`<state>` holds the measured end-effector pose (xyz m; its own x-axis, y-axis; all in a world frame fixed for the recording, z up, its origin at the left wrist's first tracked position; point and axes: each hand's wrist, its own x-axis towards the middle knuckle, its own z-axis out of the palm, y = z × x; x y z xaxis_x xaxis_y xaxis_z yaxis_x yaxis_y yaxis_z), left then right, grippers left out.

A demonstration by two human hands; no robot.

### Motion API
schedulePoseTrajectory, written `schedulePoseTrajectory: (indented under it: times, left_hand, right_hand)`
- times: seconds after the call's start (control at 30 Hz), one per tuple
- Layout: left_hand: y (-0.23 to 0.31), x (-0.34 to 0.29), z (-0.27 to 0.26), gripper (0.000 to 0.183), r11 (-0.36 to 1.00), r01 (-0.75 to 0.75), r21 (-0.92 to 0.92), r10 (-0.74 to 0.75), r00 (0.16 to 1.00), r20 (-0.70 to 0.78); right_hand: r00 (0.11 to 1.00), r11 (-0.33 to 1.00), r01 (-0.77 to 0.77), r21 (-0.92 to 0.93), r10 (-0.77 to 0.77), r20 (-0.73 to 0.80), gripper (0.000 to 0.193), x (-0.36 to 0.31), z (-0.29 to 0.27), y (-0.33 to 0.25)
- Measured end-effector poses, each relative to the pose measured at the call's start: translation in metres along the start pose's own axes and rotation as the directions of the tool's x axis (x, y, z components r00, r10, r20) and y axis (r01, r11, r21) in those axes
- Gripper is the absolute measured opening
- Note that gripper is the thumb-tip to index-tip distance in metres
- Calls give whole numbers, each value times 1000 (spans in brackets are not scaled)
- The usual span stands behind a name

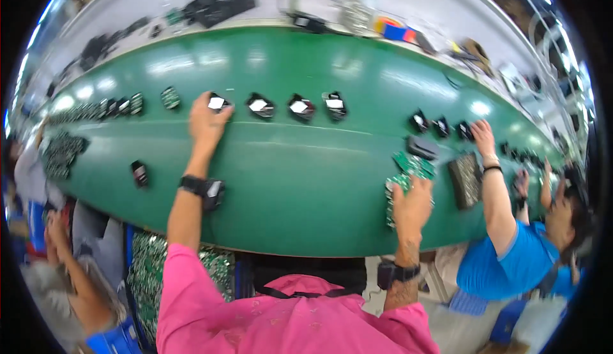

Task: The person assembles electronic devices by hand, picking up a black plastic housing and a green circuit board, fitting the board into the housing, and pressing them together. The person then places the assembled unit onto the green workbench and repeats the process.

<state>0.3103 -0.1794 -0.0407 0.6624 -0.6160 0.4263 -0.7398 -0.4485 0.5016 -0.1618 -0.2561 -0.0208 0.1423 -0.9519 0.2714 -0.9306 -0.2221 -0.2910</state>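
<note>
White square labels (258, 105) on the black parts along the green belt (306, 162)

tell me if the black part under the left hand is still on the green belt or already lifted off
On the belt. The black part lies in line with the other black parts on the green belt; the left hand rests its fingers on it, not lifting.

A long green table (300, 162) curves through the workshop, with three small black units with white labels (298, 107) lined up along it. Further left sits a row of dark parts (118, 107), and one black piece (139, 173) lies alone. At right, a co-worker in a blue shirt (504, 258) reaches over a dark tray (465, 180).
</note>
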Motion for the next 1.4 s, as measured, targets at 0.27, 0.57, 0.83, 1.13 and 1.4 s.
schedulePoseTrajectory:
  times: [0.27,0.57,0.83,1.13,1.4]
  left_hand:
    - [119,-124,-64,73,777,69,-626,31,989,147]
    - [176,-202,-89,83,499,335,-799,133,882,452]
    - [187,-219,-95,81,593,228,-772,182,896,405]
    - [192,-221,-99,81,621,248,-743,160,888,430]
    - [194,-221,-101,80,635,237,-735,164,889,428]
  right_hand:
    - [966,677,-259,689,163,203,24,-7,-3,45]
    - [807,-269,-589,762,-239,540,11,-43,-37,-41]
    - [716,-207,-686,698,-363,596,12,-53,-50,-63]
    - [766,-214,-634,743,-307,565,11,-53,-60,-60]
    - [756,-185,-641,745,-321,571,11,-56,-56,-58]
